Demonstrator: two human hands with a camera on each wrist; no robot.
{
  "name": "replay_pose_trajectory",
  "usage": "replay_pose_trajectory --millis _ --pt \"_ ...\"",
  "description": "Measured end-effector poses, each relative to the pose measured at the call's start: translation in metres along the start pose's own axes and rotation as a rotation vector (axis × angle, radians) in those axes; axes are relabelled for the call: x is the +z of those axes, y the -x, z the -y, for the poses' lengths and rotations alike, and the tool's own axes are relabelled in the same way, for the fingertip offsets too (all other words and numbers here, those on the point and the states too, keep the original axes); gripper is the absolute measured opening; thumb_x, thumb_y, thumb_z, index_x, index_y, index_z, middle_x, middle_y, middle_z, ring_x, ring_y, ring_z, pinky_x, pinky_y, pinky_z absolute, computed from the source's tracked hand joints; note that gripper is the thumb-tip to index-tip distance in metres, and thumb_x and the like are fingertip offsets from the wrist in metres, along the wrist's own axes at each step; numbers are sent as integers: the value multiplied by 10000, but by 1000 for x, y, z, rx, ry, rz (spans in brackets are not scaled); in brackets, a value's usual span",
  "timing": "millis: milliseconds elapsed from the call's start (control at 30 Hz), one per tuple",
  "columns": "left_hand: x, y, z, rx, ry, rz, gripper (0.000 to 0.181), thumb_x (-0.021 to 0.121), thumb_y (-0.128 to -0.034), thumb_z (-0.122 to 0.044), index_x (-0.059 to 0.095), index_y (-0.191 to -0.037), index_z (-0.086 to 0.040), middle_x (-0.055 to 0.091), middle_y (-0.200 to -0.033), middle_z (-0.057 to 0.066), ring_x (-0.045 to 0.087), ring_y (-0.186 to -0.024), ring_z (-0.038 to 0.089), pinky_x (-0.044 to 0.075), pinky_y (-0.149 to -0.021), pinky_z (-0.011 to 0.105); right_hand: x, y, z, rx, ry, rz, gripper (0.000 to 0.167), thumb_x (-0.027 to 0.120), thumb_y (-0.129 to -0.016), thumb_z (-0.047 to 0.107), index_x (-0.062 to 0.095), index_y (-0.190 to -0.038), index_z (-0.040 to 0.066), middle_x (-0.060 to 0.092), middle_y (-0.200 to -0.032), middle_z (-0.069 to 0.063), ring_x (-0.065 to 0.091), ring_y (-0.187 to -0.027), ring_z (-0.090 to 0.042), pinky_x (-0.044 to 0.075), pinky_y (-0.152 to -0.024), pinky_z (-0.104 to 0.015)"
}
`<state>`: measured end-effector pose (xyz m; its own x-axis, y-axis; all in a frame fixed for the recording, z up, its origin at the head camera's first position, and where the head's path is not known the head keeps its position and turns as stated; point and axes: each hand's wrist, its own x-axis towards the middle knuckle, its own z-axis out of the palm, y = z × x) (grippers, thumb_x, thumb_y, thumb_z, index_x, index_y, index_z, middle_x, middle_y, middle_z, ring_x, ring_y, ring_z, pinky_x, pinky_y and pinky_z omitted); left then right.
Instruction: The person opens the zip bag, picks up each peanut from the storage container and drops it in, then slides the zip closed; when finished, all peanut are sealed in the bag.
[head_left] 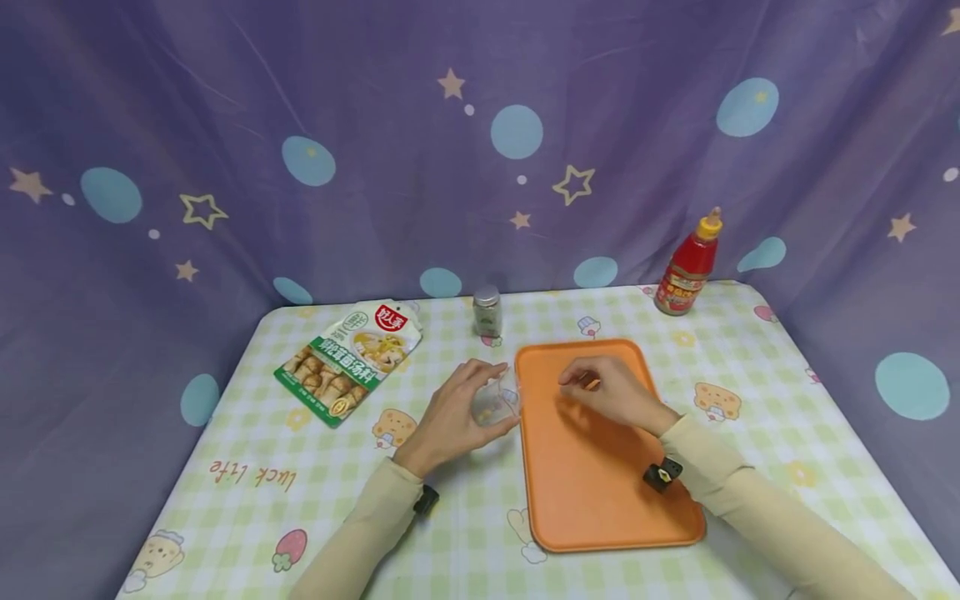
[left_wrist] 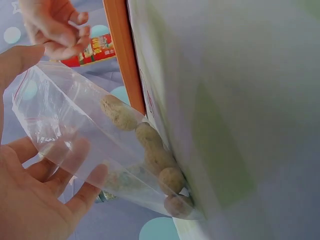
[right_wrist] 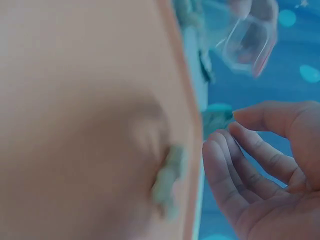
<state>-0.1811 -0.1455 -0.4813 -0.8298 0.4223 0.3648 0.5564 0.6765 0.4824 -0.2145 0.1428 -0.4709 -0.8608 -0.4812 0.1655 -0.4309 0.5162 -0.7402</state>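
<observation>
My left hand [head_left: 450, 417] holds a clear plastic zip bag [head_left: 491, 406] by its mouth, just left of the orange tray [head_left: 577, 500]. Several peanuts [left_wrist: 159, 157] lie along the bottom of the bag in the left wrist view. Over the tray's upper part hovers my right hand [head_left: 617, 393], its fingers loosely bent and nothing seen between them. A blurred peanut [right_wrist: 169, 186] shows against the tray in the right wrist view, apart from the fingertips. Whether it touches the tray, I cannot tell.
A food pouch [head_left: 348, 362] lies at the back left of the checked tablecloth. Behind the bag stands a small spice jar [head_left: 487, 313]. A red sauce bottle [head_left: 686, 271] with a yellow cap is at the back right. A purple curtain [head_left: 405, 192] surrounds the table.
</observation>
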Motion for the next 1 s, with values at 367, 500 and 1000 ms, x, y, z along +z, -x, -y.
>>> replay_pose_trajectory --millis 367,500,1000 --pt "0 0 1 -6 -8 19 766 849 -819 -515 614 -1447 -145 632 -1314 -8 591 -1191 146 550 -1002 396 -23 3 -36 26 84 -18 96 770 -918 35 779 -994 91 789 -958 -17 717 -913 -174 597 -800 -341" --pt "-1 0 -1 -10 -19 21 765 851 -818 -516 613 -1446 -151 621 -1314 -36 587 -1188 138 551 -1001 391 -26 3 -43 14 122 1 158 767 -883 -20 778 -1000 86 794 -975 -32 719 -943 -203 577 -843 -364" --pt "-2 0 -1 3 -25 -2 764 835 -827 -539 609 -1451 -161 616 -1315 -55 594 -1200 140 558 -1000 405 -25 7 -45 5 117 75 187 766 -839 -61 783 -980 60 781 -910 -53 699 -829 -137 556 -732 -262"
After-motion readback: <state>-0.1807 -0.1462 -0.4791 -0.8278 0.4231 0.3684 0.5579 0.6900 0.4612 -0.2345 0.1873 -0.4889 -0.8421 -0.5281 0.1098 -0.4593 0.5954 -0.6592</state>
